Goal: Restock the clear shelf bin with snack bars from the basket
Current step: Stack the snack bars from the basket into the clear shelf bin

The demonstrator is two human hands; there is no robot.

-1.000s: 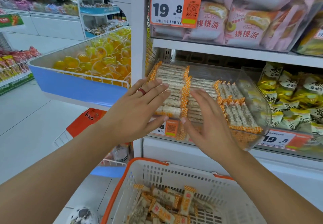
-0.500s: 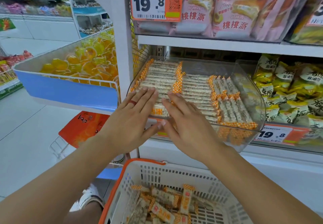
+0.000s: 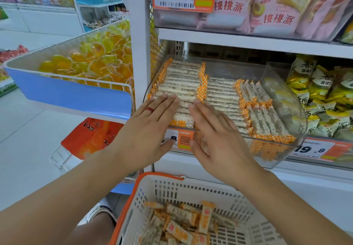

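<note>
The clear shelf bin on the middle shelf holds rows of snack bars in clear wrappers with orange checked ends. My left hand, with a red ring, lies flat with straight fingers on the front of the left row. My right hand lies flat beside it, fingers straight on the bars near the front of the middle row. Both hands hold nothing. Below, the white basket with an orange rim holds several loose snack bars.
An orange price tag hangs on the bin's front. Yellow snack packs fill the bin to the right. Pink cake packs sit on the shelf above. A wire bin of yellow jelly cups stands left of the white upright.
Both hands have slid left along the front of the bin and closer together, staying flat on the bars. The camera has moved nearer.
</note>
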